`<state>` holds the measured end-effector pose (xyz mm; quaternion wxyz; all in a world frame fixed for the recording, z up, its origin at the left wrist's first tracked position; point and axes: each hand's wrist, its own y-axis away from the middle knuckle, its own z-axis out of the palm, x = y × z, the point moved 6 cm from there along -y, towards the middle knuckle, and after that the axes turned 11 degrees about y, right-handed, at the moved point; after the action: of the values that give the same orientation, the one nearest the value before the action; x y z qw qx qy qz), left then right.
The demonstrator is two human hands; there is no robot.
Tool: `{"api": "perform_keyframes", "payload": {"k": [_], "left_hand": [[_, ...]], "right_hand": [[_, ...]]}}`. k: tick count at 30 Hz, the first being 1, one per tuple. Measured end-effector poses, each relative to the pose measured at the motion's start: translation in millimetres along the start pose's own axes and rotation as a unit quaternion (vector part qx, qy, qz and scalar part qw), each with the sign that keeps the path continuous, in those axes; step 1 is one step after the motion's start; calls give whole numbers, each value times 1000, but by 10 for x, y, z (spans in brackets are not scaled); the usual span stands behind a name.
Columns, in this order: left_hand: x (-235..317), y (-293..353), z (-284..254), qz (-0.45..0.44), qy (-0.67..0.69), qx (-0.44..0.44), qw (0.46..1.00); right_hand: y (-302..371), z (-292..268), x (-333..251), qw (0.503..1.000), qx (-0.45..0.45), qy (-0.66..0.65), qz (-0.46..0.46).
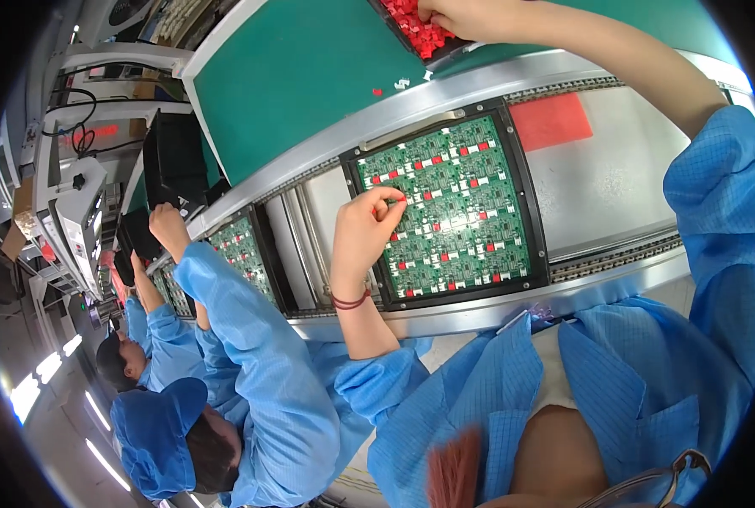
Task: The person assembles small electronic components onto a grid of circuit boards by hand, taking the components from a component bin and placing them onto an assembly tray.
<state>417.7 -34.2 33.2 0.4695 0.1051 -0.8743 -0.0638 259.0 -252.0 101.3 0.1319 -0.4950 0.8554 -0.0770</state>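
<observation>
My left hand [363, 235] hovers over the left part of a green circuit board panel [471, 207], its thumb and forefinger pinched on a small red connector [400, 201]. More red lies partly hidden in its curled fingers. The panel sits in a black frame [526, 195] and carries rows of white and red connectors. At the top, my right hand [471, 19] reaches into a black bin [445, 56] of loose red connectors [413, 27]. Those fingers are curled down into the pile, their tips hidden.
The frame rests on a conveyor with metal rails [597, 284]. A red sheet [551, 120] lies right of it. Loose white pieces [402, 84] lie on the green bench [284, 76]. Left of me, co-workers in blue [263, 356] work at further framed boards [244, 254].
</observation>
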Motion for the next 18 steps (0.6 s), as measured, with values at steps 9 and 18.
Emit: {"api": "perform_keyframes", "payload": {"k": [9,18], "left_hand": [[79,42,9,61,-56,8,997],[37,14,1,71,-34,-7,997]], "right_hand": [[77,-193,-75,991,126,-37,-21],[97,-263,-255,979,122,-157,38]]}}
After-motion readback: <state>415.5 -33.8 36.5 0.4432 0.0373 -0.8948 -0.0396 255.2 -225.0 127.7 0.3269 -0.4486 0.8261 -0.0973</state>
